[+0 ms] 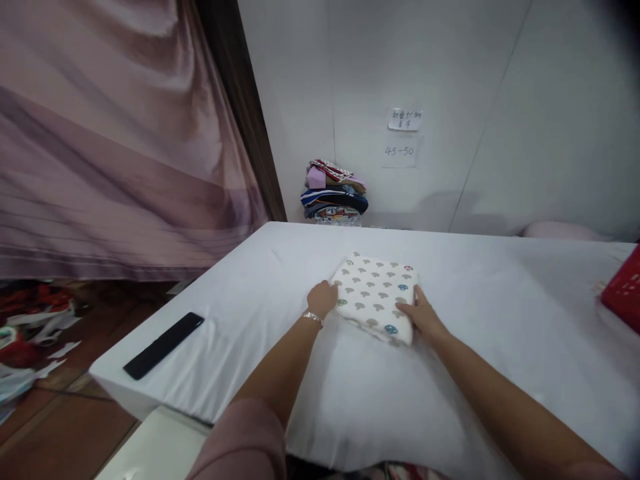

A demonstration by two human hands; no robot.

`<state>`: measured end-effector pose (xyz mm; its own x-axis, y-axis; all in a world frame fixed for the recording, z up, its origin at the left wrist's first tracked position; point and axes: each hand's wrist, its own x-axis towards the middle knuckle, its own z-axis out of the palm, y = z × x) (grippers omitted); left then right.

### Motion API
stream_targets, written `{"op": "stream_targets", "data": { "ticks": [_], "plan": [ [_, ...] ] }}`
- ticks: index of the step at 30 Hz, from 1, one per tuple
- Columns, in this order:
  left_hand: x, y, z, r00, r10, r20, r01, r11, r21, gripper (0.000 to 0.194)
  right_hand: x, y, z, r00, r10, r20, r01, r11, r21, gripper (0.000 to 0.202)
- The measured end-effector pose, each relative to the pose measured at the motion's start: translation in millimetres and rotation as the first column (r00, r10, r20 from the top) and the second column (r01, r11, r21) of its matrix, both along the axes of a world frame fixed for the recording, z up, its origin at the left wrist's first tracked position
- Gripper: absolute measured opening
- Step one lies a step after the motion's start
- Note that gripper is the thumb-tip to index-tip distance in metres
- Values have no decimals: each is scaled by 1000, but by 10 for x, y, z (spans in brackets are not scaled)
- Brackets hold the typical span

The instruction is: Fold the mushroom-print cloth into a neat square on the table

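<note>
A folded white cloth (373, 290) printed with small grey, blue, green and red mushrooms lies on the white-covered table (500, 320) in front of me. My left hand (323, 299), with a silver bracelet at the wrist, grips the cloth's left edge with its fingers curled under. Opposite it, my right hand (423, 313) holds the right edge, thumb on top and the other fingers mostly hidden beneath. The near edge of the cloth looks slightly uneven.
Folded clothes (335, 190) are stacked by the wall at the table's far edge. A black flat object (164, 345) lies at the left corner. Something red (625, 293) stands at the right edge. A pink curtain (110, 147) hangs at the left; a white stool (155, 447) is below.
</note>
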<state>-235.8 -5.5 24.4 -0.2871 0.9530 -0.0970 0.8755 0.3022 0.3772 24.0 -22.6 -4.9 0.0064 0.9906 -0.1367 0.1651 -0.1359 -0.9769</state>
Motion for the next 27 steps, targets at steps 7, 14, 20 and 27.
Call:
{"op": "stream_targets", "data": {
  "ticks": [7,14,20,27],
  "plan": [
    [405,-1161,-242,912,-187,364,209,978,-21,38,1042,75,35,958,103,266,-119,992,45,58],
    [379,-1149,-237,917,-127,379,112,992,62,43,863,-286,30,819,-135,558,-110,917,383,37],
    [282,-746,-267,871,45,489,-145,975,169,22,53,-431,314,852,90,516,-328,860,391,35],
    [426,-627,-373,845,110,523,-239,953,186,19,-741,-296,359,665,149,732,-437,872,219,41]
  ]
}}
